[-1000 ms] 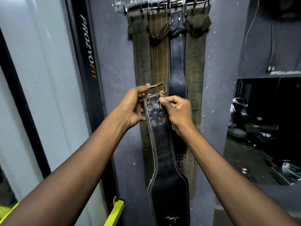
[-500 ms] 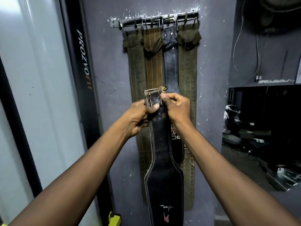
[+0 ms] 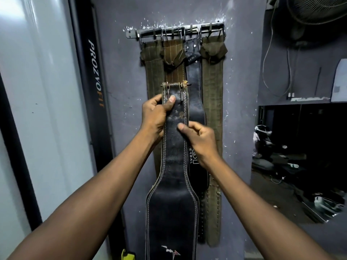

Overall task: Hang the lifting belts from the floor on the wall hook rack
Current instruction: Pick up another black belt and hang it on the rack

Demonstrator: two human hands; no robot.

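Note:
I hold a black leather lifting belt upright in front of the wall, its rusty buckle at the top, well below the hooks. My left hand grips the belt's left edge just under the buckle, thumb on the front. My right hand pinches the right edge a little lower. The metal hook rack is screwed to the purple wall above. Several belts hang from it: olive canvas ones and a black leather one behind the belt I hold.
A dark upright post marked PROZVOFIT stands to the left of the wall panel. A mirror fills the lower right, and a wall fan with hanging cables sits at the upper right. A yellow piece shows at the bottom edge.
The belt has risen toward the rack and the view has tilted up. The buckle frame has folded flat, and my right hand has slid down from the buckle to the strap's edge.

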